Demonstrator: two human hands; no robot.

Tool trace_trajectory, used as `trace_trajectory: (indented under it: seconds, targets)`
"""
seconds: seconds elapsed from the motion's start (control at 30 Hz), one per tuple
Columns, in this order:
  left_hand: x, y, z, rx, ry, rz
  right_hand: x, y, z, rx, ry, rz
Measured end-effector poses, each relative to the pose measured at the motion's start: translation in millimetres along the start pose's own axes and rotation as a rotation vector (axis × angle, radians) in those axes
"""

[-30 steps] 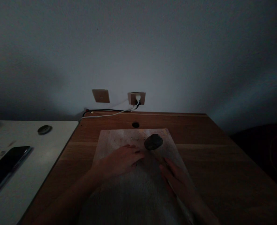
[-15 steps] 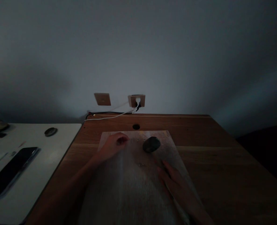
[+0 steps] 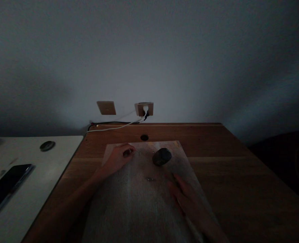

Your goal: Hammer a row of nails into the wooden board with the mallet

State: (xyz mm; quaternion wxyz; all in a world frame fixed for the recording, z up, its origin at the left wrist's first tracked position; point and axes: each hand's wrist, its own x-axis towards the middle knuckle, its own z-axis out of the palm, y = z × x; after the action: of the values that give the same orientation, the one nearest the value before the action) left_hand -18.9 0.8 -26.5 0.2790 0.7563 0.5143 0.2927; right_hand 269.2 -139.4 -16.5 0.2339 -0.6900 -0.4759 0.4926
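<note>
**Fingers pinched at the far edge of a pale sheet**

The left hand [image 3: 117,158] has its fingertips drawn together near the sheet's upper-left corner, just left of centre frame; the light is too dim to tell whether anything sits between them. The right hand [image 3: 187,197] lies flat, fingers spread and holding nothing, on the lower right part of the pale sheet [image 3: 139,209], which covers the middle of the wooden desk [image 3: 240,175]. A dark rounded stone-like object [image 3: 161,156] rests on the sheet between the two hands, nearer the far edge. A tiny bright speck [image 3: 149,179] lies on the sheet below it. At the left edge of the frame a phone [image 3: 5,187] lies on a white table [image 3: 38,189]. Up on the wall, a white cable [image 3: 119,126] runs from the socket [image 3: 144,109].
</note>
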Motion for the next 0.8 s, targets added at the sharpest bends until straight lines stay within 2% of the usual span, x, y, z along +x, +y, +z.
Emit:
trace_trajectory:
  seconds: [0.2,0.37,0.5,0.63,0.8]
  targets:
    - [-2,-2,0.4,-0.019,-0.041,0.055,3,0,-3,-0.085,-0.016,-0.015]
    - [-2,-5,2.1,-0.006,-0.053,0.072,3,0,-5,-0.084,0.040,-0.033]
    - [-1,-5,2.2,-0.004,-0.045,0.087,1,-3,-4,-0.057,-0.024,-0.062]
    - [-1,-1,1.3,0.019,-0.049,0.103,1,-21,2,0.005,-0.097,-0.154]
    - [-3,2,1.5,0.012,-0.039,0.057,12,-54,14,0.014,-0.178,-0.251]
